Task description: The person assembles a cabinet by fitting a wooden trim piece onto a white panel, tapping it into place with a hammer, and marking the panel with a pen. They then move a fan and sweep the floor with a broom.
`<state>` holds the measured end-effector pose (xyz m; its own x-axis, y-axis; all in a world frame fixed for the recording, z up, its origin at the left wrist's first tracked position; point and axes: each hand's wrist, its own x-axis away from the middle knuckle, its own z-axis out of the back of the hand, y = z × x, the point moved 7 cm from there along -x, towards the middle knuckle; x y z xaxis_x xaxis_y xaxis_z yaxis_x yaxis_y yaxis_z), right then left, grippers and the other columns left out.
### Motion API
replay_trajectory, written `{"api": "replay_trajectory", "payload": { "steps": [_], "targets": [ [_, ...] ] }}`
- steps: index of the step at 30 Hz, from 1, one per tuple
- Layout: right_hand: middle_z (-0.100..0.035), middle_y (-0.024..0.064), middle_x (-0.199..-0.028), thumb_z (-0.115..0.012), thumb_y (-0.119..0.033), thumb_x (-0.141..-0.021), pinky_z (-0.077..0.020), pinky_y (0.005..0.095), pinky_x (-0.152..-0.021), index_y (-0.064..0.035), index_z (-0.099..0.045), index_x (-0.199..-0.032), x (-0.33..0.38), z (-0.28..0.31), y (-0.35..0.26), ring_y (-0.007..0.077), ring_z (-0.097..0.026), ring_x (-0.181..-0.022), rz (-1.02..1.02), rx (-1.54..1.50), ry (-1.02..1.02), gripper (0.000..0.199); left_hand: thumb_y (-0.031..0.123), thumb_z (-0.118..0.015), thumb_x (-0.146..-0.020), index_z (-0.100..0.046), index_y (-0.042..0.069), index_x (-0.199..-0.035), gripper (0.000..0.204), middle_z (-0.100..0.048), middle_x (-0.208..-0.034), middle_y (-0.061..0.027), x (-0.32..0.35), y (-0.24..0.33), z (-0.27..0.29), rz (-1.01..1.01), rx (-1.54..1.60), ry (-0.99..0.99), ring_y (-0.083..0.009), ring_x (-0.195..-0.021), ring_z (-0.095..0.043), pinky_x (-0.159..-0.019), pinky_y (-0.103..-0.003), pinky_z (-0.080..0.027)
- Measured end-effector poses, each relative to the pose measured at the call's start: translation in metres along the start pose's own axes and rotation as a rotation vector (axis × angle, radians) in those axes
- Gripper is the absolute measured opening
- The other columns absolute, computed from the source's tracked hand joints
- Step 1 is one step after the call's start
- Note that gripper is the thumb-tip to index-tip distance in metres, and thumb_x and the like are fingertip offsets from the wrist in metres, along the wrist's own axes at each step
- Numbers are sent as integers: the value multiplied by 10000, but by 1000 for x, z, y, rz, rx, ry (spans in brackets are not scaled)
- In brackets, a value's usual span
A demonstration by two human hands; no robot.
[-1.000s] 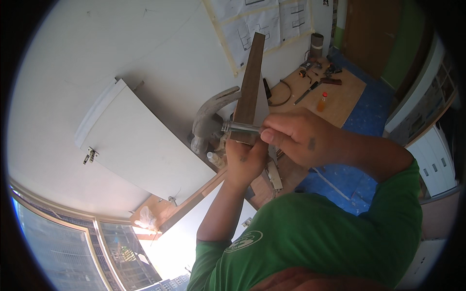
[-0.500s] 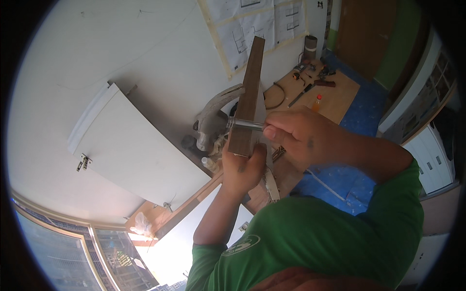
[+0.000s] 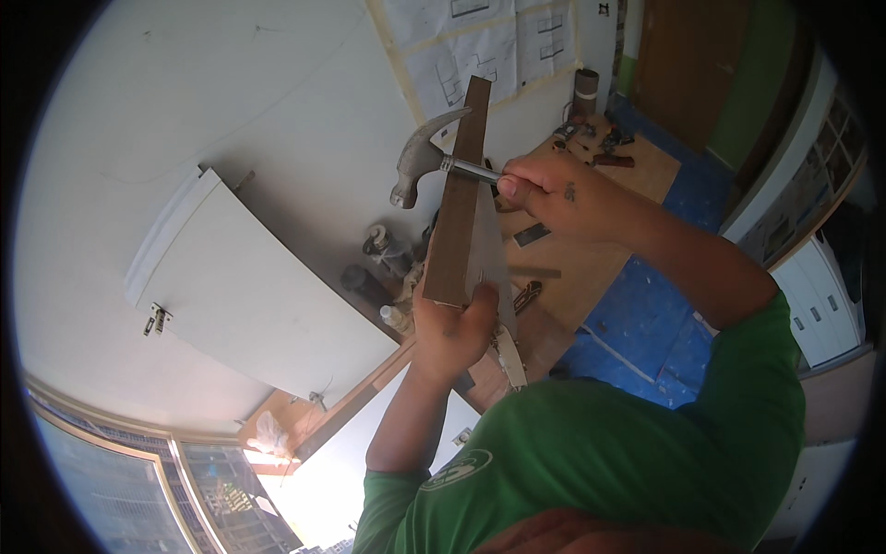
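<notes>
My left hand [image 3: 452,337] is closed around the near end of a long board [image 3: 459,189] with a dark brown edge and a pale grey side. The board stands tilted, its far end pointing up toward the wall. Gripped by its handle in my right hand [image 3: 563,196] is a claw hammer [image 3: 424,161] with a grey metal head. Its shaft crosses over the board's brown edge, and the head sits just left of the board, claw toward the far end. Whether the hammer touches the board I cannot tell. My fist hides the handle's lower part.
A wooden worktop [image 3: 637,189] behind my hands carries several tools, including a utility knife [image 3: 528,295]. Glass jars [image 3: 388,247] stand left of the board. A white cabinet door [image 3: 268,277] with metal hinges is at left. Blue sheeting [image 3: 637,305] covers the floor.
My right hand has moved the hammer up toward the board's far end and slightly left. The head, blurred before, is now sharp. My left hand and the board have shifted slightly left and nearer.
</notes>
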<state>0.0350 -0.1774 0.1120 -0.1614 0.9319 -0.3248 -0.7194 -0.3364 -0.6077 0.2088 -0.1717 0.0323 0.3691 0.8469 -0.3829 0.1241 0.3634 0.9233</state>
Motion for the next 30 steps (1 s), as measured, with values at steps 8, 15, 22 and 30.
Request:
{"api": "replay_trajectory", "payload": {
  "steps": [8,15,22,30],
  "targets": [
    [-475,22,-632,-490,-307,-1032,-400,305,-530,-40,-552,-848,-26,13,55,115,-452,-554,-134,5,95,330,-66,-550,-796,-568,-41,-1109,314,-633,-956,-56,9,12,-7,21,21,-8,-120,-849,-613,-717,-268,-487],
    [-533,-12,-685,-559,-300,-994,-402,254,-490,-93,-572,-986,6,-21,86,95,-486,-556,-325,-1150,291,208,60,-619,-855,-588,-14,-1100,259,-642,-862,-58,3,17,-6,62,-8,-20,-116,-720,-616,-620,-295,-496],
    [-580,11,-931,-602,-248,-969,-413,224,-454,-119,-528,-1319,31,-70,86,80,-488,-541,-453,-1597,161,381,80,-678,-871,-546,-26,-1189,360,-634,-944,-67,4,19,-9,83,94,-114,-125,-799,-620,-661,-297,-508],
    [-537,-8,-952,-681,-299,-924,-387,235,-428,-131,-573,-1186,28,-84,78,96,-494,-521,-438,-1424,146,329,145,-730,-853,-328,-24,-1490,773,-513,-1388,-154,13,35,-7,16,38,-282,-253,-1303,-475,-1086,-399,-366]
  ]
}}
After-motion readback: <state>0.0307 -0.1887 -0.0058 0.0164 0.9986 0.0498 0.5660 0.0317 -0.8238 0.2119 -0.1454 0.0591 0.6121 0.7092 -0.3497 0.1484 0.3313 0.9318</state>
